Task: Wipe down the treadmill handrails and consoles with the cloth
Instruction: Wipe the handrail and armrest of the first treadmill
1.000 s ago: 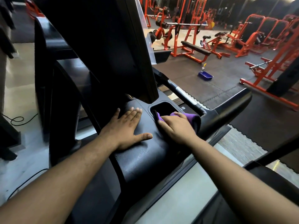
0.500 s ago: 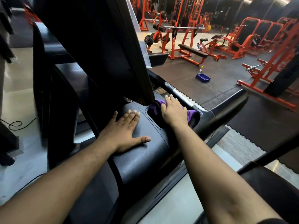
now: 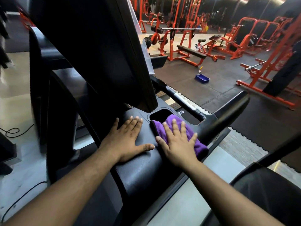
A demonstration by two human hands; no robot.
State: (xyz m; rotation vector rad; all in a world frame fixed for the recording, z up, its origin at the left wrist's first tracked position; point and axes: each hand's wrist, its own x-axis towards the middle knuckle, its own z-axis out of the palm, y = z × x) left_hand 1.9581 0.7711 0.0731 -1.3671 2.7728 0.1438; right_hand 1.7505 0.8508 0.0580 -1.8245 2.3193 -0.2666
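Wiping in progress: purple cloth [image 3: 197,142] pressed flat on the console ledge [image 3: 143,170] by the right hand [image 3: 179,144], fingers straight; left hand [image 3: 127,141] braced flat at nine o'clock. Risk judged: cloth snagged in the cup recess [image 3: 160,114] at twelve o'clock.

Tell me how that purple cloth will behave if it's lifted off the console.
The purple cloth is probably floppy: it lies folded and drapes over the console edge. It looks light and plush, so likely grippy, flattened under the right hand.
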